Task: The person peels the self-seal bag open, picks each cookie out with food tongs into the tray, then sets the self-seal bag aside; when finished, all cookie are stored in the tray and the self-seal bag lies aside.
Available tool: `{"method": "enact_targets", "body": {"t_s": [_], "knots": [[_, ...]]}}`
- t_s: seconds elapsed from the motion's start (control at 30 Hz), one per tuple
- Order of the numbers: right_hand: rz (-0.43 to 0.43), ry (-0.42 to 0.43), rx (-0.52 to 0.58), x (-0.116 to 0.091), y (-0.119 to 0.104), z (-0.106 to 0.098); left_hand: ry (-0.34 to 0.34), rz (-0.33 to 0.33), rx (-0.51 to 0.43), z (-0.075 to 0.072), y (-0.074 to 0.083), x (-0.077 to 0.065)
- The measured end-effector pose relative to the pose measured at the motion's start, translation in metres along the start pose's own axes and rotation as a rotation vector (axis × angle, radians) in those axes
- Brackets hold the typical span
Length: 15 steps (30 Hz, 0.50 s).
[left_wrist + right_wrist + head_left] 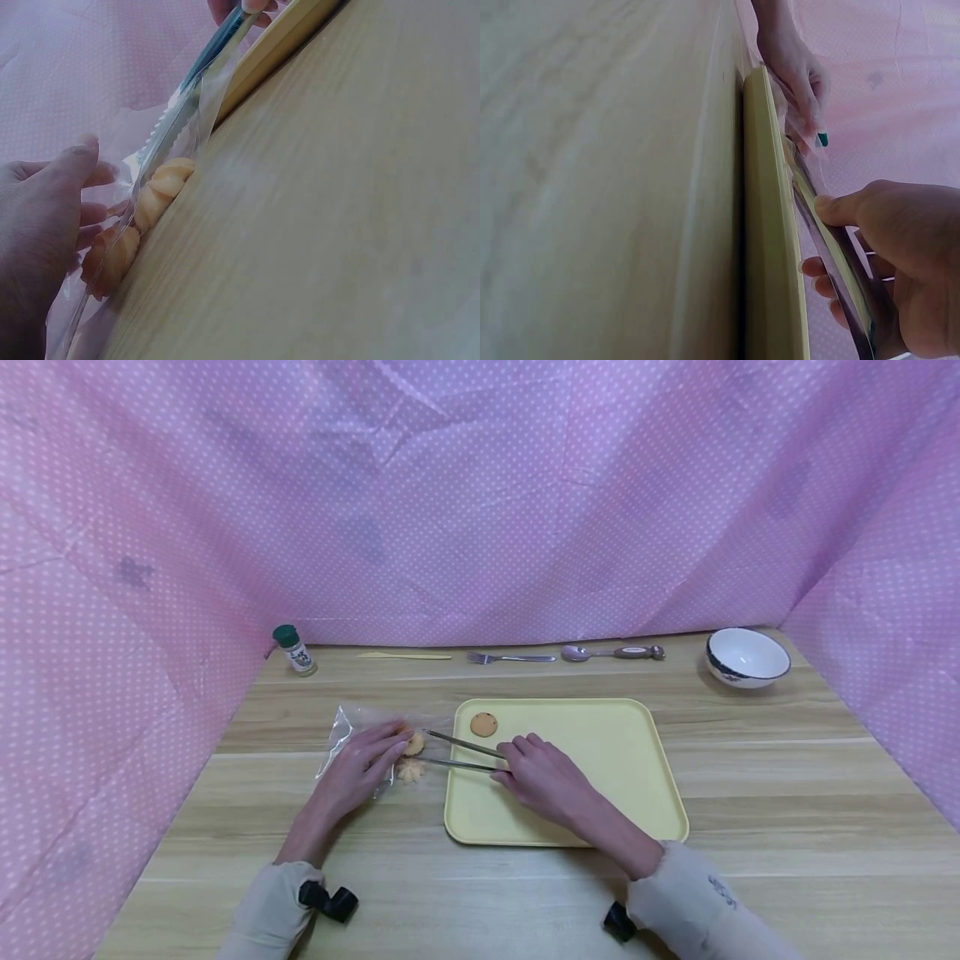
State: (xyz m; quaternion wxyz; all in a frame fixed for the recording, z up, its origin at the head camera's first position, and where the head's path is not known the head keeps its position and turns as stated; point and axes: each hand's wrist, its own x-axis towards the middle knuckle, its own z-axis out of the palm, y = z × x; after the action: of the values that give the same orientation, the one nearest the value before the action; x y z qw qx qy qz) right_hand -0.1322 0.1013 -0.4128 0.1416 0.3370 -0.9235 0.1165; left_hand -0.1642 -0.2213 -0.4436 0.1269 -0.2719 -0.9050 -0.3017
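Note:
My right hand [542, 777] grips metal tongs [468, 745], thumb on one arm and fingers round the other. The tongs' spread tips reach left into the mouth of a clear plastic bag [202, 112]. Inside lie pale ridged cookies [410, 770], one of them between the tips in the head view. My left hand [367, 760] holds the bag, its thumb and fingers at the film close to the cookies. A round cookie [483, 724] lies on the far left corner of the yellow tray [600, 760], under the right hand.
Along the back of the wooden table lie a yellow knife [405, 656], a fork [517, 658] and a spoon [611, 652]. A green-capped shaker [296, 652] stands back left, a white bowl [747, 657] back right. Pink dotted cloth [480, 510] hangs behind.

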Motion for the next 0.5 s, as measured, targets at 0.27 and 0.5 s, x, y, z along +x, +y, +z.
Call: {"method": "enact_targets", "body": {"t_s": [0.27,0.5], "knots": [[0.009,0.013,0.001,0.007,-0.006,0.001,0.005,0.002,0.012,0.0,0.001,0.0],[0.034,-0.02,0.004,0.013,-0.011,-0.002,-0.007,-0.001,0.006,0.0,0.0,0.001]]}}
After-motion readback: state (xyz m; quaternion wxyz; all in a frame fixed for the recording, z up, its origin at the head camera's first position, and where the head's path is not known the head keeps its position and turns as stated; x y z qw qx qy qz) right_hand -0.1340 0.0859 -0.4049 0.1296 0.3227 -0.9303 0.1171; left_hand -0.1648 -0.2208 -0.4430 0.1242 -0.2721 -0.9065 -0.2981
